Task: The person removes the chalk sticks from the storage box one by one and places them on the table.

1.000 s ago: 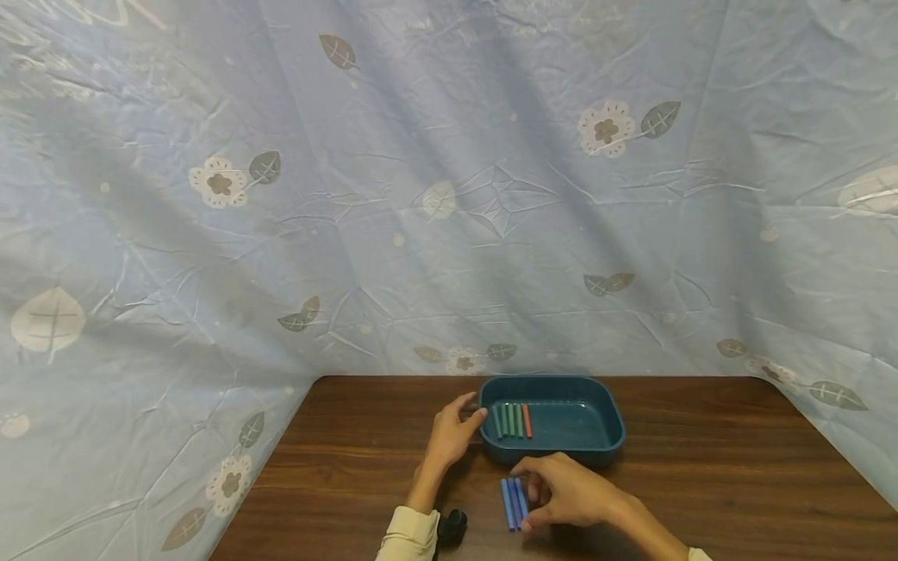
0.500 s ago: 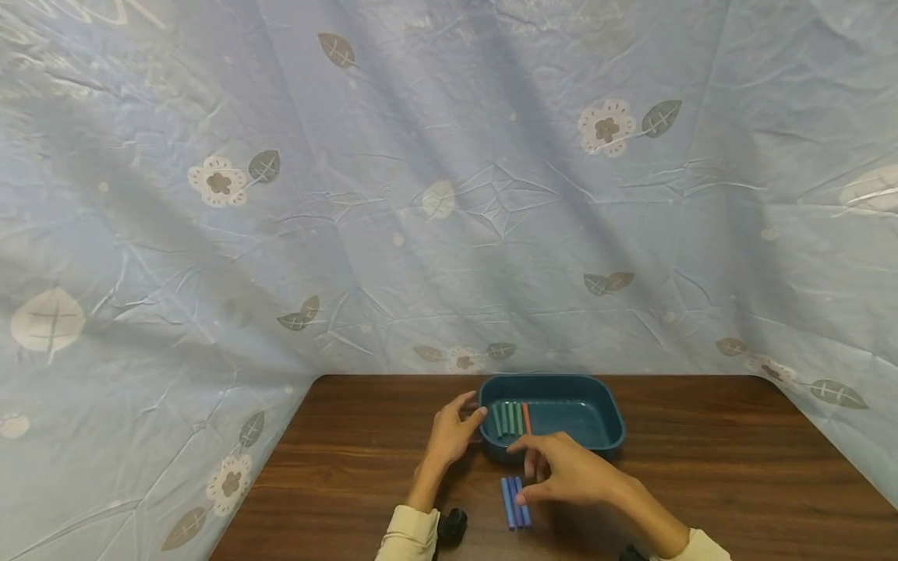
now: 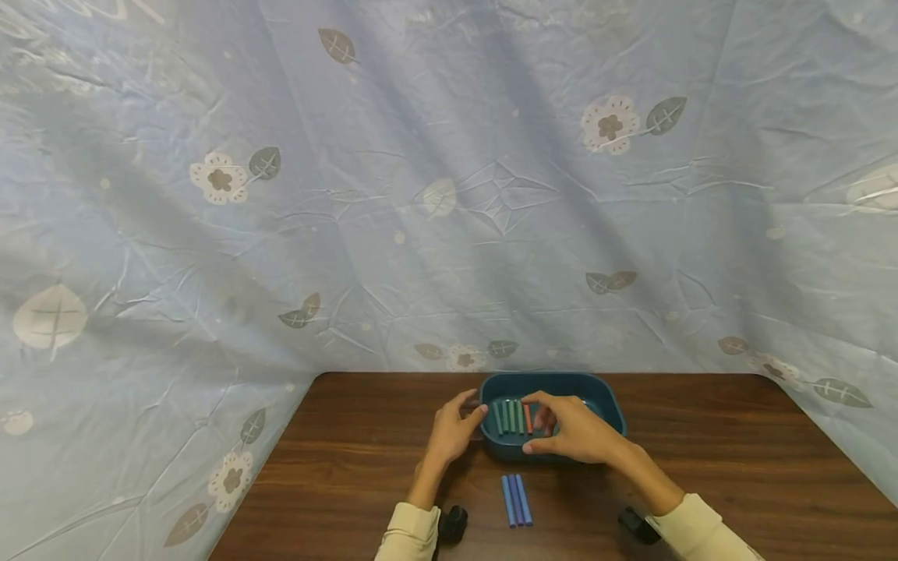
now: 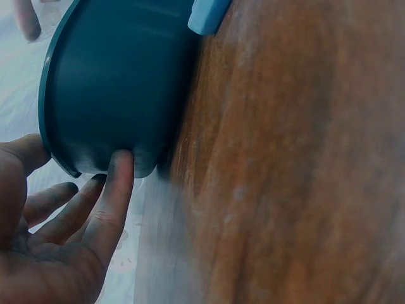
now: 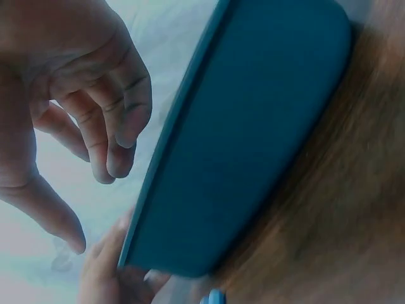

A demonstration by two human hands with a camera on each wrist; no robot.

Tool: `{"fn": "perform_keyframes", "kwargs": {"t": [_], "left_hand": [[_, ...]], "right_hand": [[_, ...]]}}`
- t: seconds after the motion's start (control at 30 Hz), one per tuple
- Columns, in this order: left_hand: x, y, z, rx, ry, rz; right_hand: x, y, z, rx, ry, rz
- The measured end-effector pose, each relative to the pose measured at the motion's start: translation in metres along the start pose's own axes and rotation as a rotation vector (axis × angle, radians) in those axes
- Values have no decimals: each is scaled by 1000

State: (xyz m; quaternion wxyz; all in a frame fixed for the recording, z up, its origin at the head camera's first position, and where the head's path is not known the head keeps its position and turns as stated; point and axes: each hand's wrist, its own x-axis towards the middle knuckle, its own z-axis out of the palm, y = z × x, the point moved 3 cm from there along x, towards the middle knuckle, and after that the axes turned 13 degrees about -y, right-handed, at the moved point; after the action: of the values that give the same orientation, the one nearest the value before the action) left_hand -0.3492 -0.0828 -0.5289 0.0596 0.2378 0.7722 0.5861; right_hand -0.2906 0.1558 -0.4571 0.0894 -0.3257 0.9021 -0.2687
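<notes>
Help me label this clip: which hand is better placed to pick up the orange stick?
Right, I'd judge: the right hand hovers over the tray near the orange stick, thumb and fingers apart, holding nothing. The left hand touches the tray's left side, farther from that stick.

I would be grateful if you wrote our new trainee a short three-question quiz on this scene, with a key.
1. How many blue sticks lie on the table?
2. True or false: the left hand touches the dish.
3. Fill in the blank: inside the dish, the orange stick lies beside a row of ____ sticks.

Key:
1. Three.
2. True.
3. Green; there are four green sticks.
</notes>
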Motion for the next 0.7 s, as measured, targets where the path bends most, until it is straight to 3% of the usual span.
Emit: {"fn": "perform_keyframes", "kwargs": {"t": [0.4, 0.7], "left_hand": [[0, 0, 0, 3, -2, 3], [1, -1, -1, 10, -1, -8]], "right_hand": [[16, 37, -9, 9, 21, 86], [31, 55, -4, 56, -32, 139]]}}
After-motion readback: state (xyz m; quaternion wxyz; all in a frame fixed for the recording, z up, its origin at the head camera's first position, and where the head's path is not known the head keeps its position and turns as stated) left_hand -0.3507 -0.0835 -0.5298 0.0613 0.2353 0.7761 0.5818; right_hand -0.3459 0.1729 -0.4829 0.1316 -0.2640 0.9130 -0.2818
